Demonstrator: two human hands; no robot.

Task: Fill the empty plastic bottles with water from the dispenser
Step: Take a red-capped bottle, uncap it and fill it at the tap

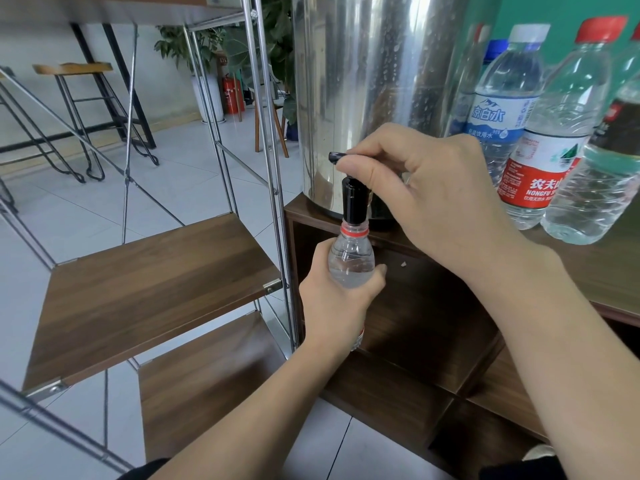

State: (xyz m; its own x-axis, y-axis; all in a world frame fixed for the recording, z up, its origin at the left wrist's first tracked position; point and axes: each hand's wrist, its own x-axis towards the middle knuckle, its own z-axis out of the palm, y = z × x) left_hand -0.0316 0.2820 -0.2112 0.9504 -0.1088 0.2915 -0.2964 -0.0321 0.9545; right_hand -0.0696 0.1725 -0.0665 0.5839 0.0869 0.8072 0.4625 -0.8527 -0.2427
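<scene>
A steel water dispenser (367,81) stands on a dark wooden cabinet (433,317). Its black tap (354,202) points down into the open mouth of a clear plastic bottle (350,261) with a red neck ring. My left hand (334,306) grips that bottle around its body, holding it upright under the tap. My right hand (426,195) pinches the black tap lever (337,156) between thumb and fingers. Water shows in the bottle's upper part; the lower part is hidden by my hand.
Several capped plastic bottles stand on the cabinet top to the right of the dispenser, among them a blue-labelled one (498,112) and a red-labelled one (543,161). A metal rack with wooden shelves (152,285) stands close on the left. Stools and a fire extinguisher (231,93) are farther back.
</scene>
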